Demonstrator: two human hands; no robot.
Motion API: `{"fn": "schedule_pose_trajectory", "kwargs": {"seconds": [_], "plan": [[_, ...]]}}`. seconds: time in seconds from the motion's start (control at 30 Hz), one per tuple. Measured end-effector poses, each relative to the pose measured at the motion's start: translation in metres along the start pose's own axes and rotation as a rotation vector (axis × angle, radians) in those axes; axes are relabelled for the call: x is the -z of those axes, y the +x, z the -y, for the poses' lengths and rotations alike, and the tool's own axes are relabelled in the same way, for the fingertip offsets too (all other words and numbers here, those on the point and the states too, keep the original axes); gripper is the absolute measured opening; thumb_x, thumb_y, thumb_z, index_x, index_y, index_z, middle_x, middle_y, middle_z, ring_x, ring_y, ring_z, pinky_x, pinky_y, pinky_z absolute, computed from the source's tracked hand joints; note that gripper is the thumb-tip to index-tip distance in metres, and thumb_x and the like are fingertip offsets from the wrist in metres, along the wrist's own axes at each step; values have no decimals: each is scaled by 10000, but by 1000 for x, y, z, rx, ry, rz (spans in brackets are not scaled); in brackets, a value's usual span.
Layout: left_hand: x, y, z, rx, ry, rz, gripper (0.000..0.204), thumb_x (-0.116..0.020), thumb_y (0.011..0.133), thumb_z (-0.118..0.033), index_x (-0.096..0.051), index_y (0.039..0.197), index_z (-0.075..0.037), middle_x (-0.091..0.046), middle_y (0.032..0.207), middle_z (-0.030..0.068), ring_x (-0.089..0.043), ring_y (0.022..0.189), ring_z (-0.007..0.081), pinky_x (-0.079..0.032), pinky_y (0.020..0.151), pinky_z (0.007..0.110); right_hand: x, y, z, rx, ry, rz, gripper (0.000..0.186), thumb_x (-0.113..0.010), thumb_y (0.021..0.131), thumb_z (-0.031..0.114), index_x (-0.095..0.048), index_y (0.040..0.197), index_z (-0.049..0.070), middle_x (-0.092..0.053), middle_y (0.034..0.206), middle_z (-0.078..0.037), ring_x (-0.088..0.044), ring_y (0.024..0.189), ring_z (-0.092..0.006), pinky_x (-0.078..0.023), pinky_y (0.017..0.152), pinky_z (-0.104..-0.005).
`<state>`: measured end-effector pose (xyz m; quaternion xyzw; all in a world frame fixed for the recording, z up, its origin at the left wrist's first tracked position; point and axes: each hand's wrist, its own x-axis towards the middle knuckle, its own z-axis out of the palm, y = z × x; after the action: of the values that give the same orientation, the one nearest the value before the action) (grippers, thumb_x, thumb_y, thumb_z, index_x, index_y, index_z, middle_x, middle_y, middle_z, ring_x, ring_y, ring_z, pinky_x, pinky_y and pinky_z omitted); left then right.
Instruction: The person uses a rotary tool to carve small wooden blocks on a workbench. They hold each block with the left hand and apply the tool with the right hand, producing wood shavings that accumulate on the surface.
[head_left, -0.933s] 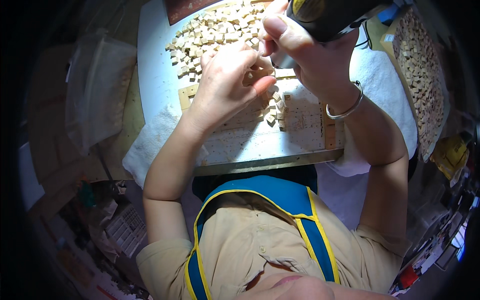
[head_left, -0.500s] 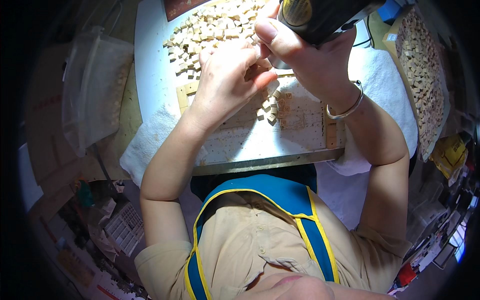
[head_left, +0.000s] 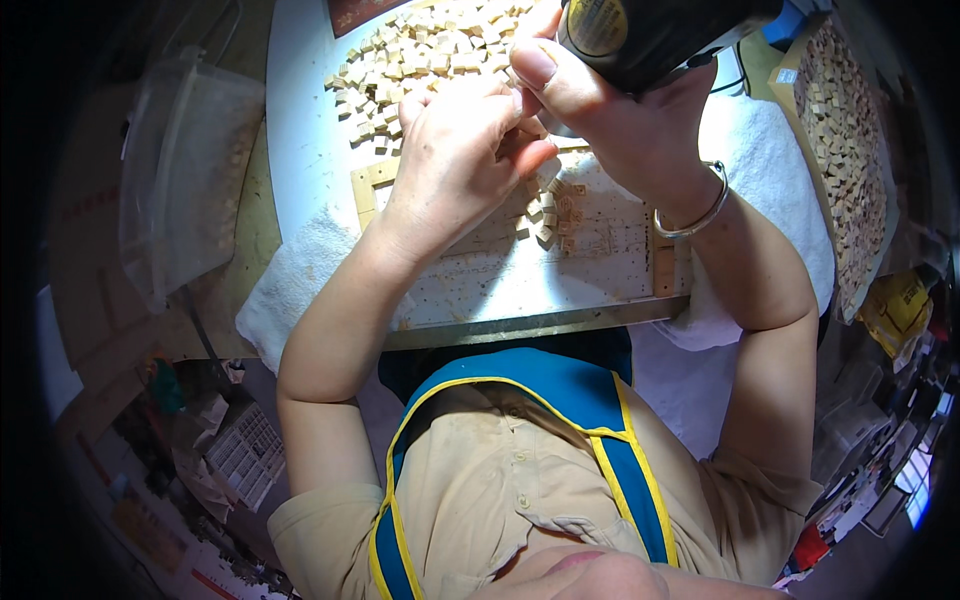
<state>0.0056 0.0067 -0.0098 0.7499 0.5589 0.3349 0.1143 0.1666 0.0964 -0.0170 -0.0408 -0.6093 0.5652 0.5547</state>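
My right hand (head_left: 635, 130) is closed round a bulky black tool (head_left: 680, 40) that bears a round yellow label and looks like a power tool. Its working end is hidden between my hands. My left hand (head_left: 450, 165) meets it at the fingertips, with thumb and fingers pinched together. Whatever the left fingers hold is covered by the hands. Just below them, a small cluster of pale wooden cubes (head_left: 545, 215) lies on the white board (head_left: 540, 290), beside several reddish stamped squares (head_left: 572, 205). A heap of loose wooden cubes (head_left: 430, 60) spreads beyond my left hand.
White towels (head_left: 765, 190) pad both sides of the board, under my forearms. A wooden frame strip (head_left: 664, 270) lies at the board's right. Further right stands a box of many cubes (head_left: 840, 150); a clear plastic bin (head_left: 190, 180) is on the left.
The black tool has tilted very slightly to the right in my right hand. Both hands stay almost in the same place, still together at the fingertips.
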Motion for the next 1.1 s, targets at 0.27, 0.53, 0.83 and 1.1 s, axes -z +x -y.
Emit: {"fn": "schedule_pose_trajectory", "kwargs": {"seconds": [0.27,0.53,0.83,1.1], "plan": [[-1,-1,0,-2,-14,-15,254,-885,720,-235,-681,829,-130,-660,828,-2,-636,883,204,-368,807,387,8,4,4,-5,-210,139,962,-881,718,-28,-288,1476,-4,-565,1356,-163,-604,1208,-217,-540,1007,-379],[0,-1,-3,-16,-17,-38,255,-872,741,-242,-664,821,-119,-651,837,9,-631,875,220,-358,794,393,-10,-4,7,-110,166,23,1023,-898,718,-7,-241,1502,-2,-536,1393,-175,-578,1268,-250,-528,1032,-405],[-3,-2,0,-5,9,-27,276,-871,772,-264,-657,808,-93,-655,856,58,-640,855,229,-363,790,414,1,7,5,-13,-165,64,840,-938,679,66,-478,1376,-15,-645,1227,-105,-642,1115,-184,-541,939,-345],[-4,-2,2,38,-10,6,284,-880,756,-263,-661,801,-87,-655,828,61,-641,803,236,-378,781,400,16,18,25,-207,-31,202,819,-946,647,88,-540,1351,-10,-661,1160,-71,-640,1004,-146,-539,880,-316]]}}
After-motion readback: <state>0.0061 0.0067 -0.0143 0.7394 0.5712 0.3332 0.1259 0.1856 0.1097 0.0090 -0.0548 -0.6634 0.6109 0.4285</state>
